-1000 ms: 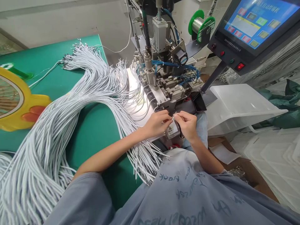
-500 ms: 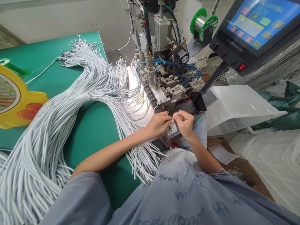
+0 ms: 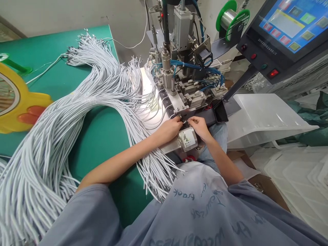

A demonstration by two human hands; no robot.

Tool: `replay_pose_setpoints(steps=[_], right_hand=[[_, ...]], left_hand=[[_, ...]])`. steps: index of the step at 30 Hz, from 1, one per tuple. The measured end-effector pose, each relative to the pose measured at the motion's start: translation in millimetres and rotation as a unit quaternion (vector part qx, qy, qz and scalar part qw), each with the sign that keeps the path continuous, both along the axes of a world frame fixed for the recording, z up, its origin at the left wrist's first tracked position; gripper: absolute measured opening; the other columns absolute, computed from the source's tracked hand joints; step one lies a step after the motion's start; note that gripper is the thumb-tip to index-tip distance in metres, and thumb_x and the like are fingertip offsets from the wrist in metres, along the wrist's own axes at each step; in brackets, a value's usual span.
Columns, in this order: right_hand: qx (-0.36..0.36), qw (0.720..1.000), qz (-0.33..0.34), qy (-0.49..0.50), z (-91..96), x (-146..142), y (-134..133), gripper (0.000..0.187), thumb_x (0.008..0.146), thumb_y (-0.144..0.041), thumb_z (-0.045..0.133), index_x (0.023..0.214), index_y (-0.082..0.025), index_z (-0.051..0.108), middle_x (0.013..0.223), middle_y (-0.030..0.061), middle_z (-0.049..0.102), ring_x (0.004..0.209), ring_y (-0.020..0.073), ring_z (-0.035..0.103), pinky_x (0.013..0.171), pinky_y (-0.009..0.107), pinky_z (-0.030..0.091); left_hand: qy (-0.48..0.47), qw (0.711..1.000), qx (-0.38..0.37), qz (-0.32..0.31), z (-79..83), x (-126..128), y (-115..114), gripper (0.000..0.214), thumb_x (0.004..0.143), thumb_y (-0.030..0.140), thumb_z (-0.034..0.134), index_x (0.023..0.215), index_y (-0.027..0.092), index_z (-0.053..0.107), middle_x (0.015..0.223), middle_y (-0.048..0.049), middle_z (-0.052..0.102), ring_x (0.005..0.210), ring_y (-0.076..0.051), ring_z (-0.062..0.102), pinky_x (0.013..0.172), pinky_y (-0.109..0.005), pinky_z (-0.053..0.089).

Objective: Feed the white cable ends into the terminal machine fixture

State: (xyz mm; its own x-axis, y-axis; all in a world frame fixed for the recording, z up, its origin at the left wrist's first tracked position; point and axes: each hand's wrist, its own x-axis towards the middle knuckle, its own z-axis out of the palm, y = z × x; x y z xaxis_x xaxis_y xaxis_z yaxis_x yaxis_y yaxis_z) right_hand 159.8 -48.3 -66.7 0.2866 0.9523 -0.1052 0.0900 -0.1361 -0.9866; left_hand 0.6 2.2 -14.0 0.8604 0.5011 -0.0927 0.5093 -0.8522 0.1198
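Observation:
At the front edge of the machine (image 3: pixel 180 104), my left hand (image 3: pixel 170 130) is closed, its fingertips pressed together against the metal parts. What it pinches is hidden. My right hand (image 3: pixel 201 128) is just to the right, thumb and forefinger pinching the end of a short white wire (image 3: pixel 185 122) that shows between the two hands. Below my fingers sits a silver cylindrical housing (image 3: pixel 189 139) with a warning label. A thick bundle of white wires (image 3: pixel 87 99) sweeps over the green table; some loose wires (image 3: pixel 159 174) lie under my left forearm.
A control screen (image 3: pixel 292 27) on a post and a green spool of silvery wire (image 3: pixel 230 20) stand at the upper right. A small black tray (image 3: pixel 220 111) juts beside my right hand, near a white plastic bin (image 3: pixel 269 112). A yellow framed mirror (image 3: pixel 28 109) is at left.
Both hands have moved up and forward, from above the labelled housing to the machine's front edge. More of the housing now shows. The view has shifted slightly.

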Motion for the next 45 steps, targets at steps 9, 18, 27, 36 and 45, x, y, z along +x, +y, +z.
replay_pose_setpoints(steps=[9,18,27,36,45], right_hand=[[-0.015,0.999,0.024,0.021,-1.2,4,7,0.016,0.065,-0.033,0.06,0.062,-0.017,0.059,0.057,-0.0025,0.056,0.055,0.0107,0.049,0.057,0.025,0.041],[-0.024,0.999,0.02,0.024,-4.2,3,7,0.016,0.066,-0.033,0.059,0.062,-0.018,0.057,0.054,-0.0032,0.053,0.052,0.0103,0.047,0.053,0.024,0.038],[-0.025,0.999,0.048,0.002,-2.6,6,12,0.02,0.066,-0.037,0.059,0.064,-0.017,0.056,0.055,-0.0036,0.052,0.049,0.0095,0.045,0.051,0.025,0.038],[0.002,0.996,0.062,-0.071,-3.4,9,15,0.026,0.075,-0.035,0.052,0.056,-0.02,0.044,0.05,-0.006,0.039,0.05,0.0093,0.036,0.05,0.023,0.031],[0.077,0.976,0.02,-0.203,31.8,-44,-71,0.017,0.082,-0.025,0.052,0.066,-0.02,0.056,0.058,-0.0013,0.056,0.053,0.0117,0.051,0.055,0.025,0.039]], left_hand=[[-0.038,0.998,0.025,-0.038,-5.4,-4,4,0.034,0.087,0.006,0.036,0.111,0.015,0.059,0.089,-0.0076,0.055,0.071,-0.014,0.058,0.06,-0.024,0.042],[-0.028,0.998,0.046,-0.037,-0.6,-4,2,0.033,0.088,0.007,0.037,0.112,0.014,0.058,0.088,-0.0079,0.053,0.07,-0.015,0.056,0.058,-0.024,0.039],[-0.033,0.997,0.038,-0.055,-0.2,-4,2,0.033,0.087,0.006,0.038,0.114,0.011,0.056,0.093,-0.0106,0.055,0.076,-0.017,0.058,0.061,-0.025,0.041],[0.063,0.997,0.041,0.027,24.1,-9,-4,0.024,0.078,0.001,0.044,0.075,0.011,0.065,0.072,-0.0101,0.062,0.068,-0.023,0.063,0.051,-0.029,0.034],[0.058,0.99,0.066,0.115,17.5,-10,3,0.023,0.083,0.006,0.041,0.088,0.008,0.063,0.081,-0.0161,0.065,0.075,-0.027,0.065,0.053,-0.028,0.034]])
